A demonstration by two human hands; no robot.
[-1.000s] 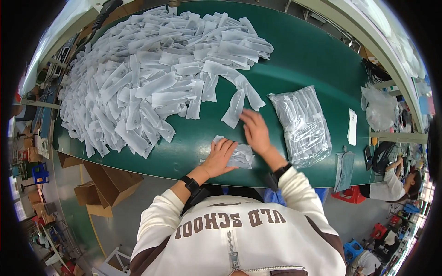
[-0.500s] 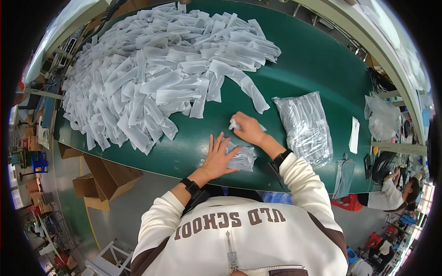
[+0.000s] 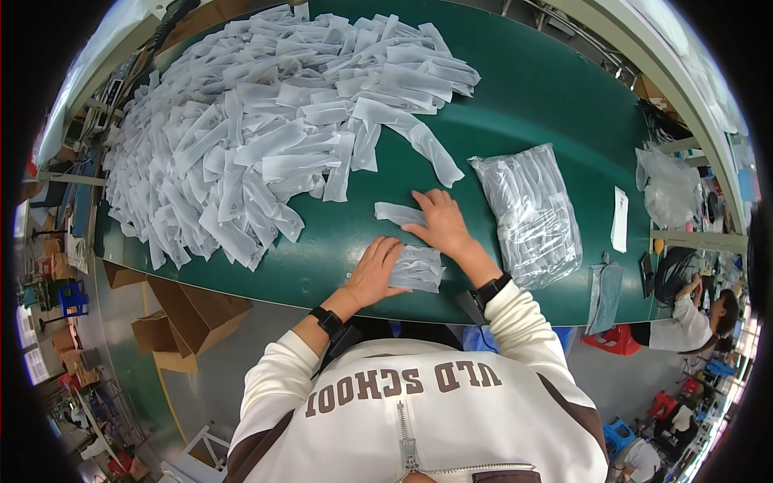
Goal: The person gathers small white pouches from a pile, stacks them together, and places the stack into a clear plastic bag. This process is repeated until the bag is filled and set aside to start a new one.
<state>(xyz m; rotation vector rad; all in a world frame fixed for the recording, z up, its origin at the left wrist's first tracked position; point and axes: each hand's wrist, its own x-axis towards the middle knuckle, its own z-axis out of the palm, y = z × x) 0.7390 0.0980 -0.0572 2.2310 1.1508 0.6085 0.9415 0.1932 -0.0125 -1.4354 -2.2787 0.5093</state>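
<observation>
A frosted plastic sleeve (image 3: 396,213) lies flat on the green table, its right end covered by my right hand (image 3: 441,224). The fingers and thumb of that hand are spread to either side of the sleeve. Closer to me is a small stack of similar sleeves (image 3: 417,269). My left hand (image 3: 374,270) rests along the stack's left end, fingers stretched out and thumb at the near edge. The fingertips' contact with the stack is partly hidden.
A large heap of frosted sleeves (image 3: 266,129) covers the table's (image 3: 531,88) left and far side. To the right lie a packed clear bag (image 3: 531,213), a white slip (image 3: 619,219) and a grey-green pouch (image 3: 603,298). Cardboard boxes (image 3: 189,314) stand on the floor at left.
My right hand has opened from a closed grip on a bunched sleeve, which now lies extended to the left. My left hand's spread fingers have drawn together at the stack's left end.
</observation>
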